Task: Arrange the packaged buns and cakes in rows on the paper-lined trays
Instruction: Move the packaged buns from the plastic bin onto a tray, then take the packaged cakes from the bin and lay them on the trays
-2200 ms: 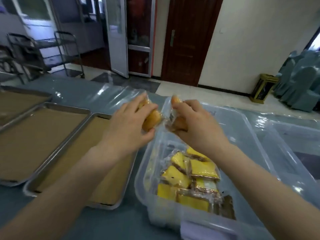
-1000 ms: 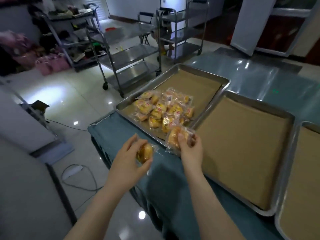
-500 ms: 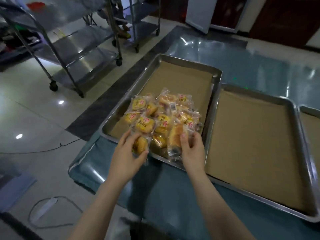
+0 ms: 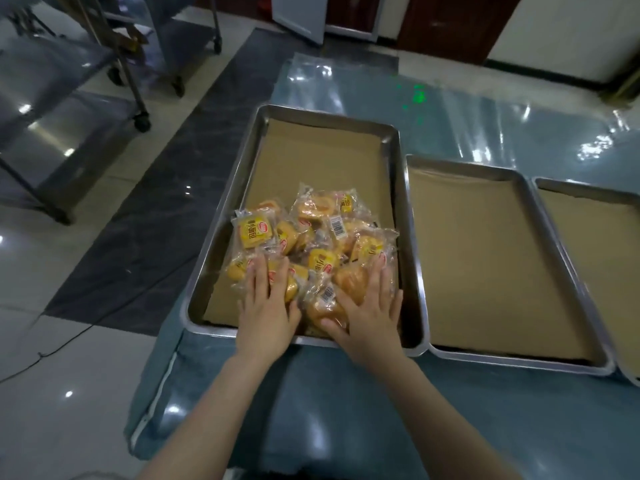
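Observation:
A heap of packaged buns (image 4: 313, 237) in clear wrappers with yellow labels lies in the near half of the leftmost steel tray (image 4: 328, 115), on its brown paper lining. The far half of that paper is bare. My left hand (image 4: 268, 308) rests flat, fingers spread, on the buns at the heap's near left. On the near right of the heap my right hand (image 4: 372, 317) lies flat too, its thumb against a bun with a barcode. Neither hand is closed around a packet.
A second paper-lined tray (image 4: 485, 258) sits directly right of the first, and a third (image 4: 604, 251) is partly cut off at the right edge. All stand on a table under a shiny teal cover (image 4: 329, 417). Steel trolleys (image 4: 69, 98) stand on the tiled floor to the left.
Both hands carried one bun each from the clear bin over to the left tray, set them on the heap's near edge, and now lie flat and open on the buns.

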`<state>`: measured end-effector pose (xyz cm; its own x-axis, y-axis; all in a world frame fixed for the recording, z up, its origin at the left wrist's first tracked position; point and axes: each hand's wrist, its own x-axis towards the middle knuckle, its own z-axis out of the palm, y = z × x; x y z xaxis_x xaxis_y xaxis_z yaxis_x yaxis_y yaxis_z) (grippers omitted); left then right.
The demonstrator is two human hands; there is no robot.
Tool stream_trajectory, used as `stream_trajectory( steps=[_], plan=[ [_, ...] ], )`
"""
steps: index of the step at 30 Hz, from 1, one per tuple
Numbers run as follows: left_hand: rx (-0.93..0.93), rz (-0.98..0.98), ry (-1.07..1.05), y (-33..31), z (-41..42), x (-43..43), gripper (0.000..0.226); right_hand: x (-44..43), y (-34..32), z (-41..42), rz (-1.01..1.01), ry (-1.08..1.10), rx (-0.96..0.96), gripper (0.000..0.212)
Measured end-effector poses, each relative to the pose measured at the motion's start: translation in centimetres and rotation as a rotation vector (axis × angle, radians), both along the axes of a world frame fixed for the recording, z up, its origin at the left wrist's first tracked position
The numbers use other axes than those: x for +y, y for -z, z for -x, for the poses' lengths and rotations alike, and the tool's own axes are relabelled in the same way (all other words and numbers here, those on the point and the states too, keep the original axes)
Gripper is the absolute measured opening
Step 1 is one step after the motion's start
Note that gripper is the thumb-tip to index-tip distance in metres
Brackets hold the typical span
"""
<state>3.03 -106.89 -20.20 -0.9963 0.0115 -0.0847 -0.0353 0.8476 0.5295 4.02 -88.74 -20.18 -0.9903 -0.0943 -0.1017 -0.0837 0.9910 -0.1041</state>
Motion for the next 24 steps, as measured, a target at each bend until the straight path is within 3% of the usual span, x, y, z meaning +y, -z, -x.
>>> stream_trajectory(
  steps=[7,11,17,21,24],
  plan=[
    [-0.064,0.069,0.048,-0.5,1.9,-1.6,0.077,0.8,0.3,2.6,-0.028,-0.050,-0.111,0.078],
    [0.031,0.065,0.036,-1.4,0.7,-1.8,0.088,1.6,-0.6,2.2,0.136,-0.055,-0.066,0.084],
    [0.188,0.113,0.183,-3.1,-2.5,1.2,0.087,5.1,-2.6,0.1,0.441,-0.072,0.103,0.066],
    [0.250,0.300,0.308,-4.3,-3.7,5.3,0.080,9.4,-4.2,-0.7,0.519,-0.099,0.109,0.060],
    [0.316,0.393,0.321,-6.4,-3.0,10.0,0.073,14.2,-6.5,-0.3,0.470,-0.164,0.099,0.053]
  ],
)
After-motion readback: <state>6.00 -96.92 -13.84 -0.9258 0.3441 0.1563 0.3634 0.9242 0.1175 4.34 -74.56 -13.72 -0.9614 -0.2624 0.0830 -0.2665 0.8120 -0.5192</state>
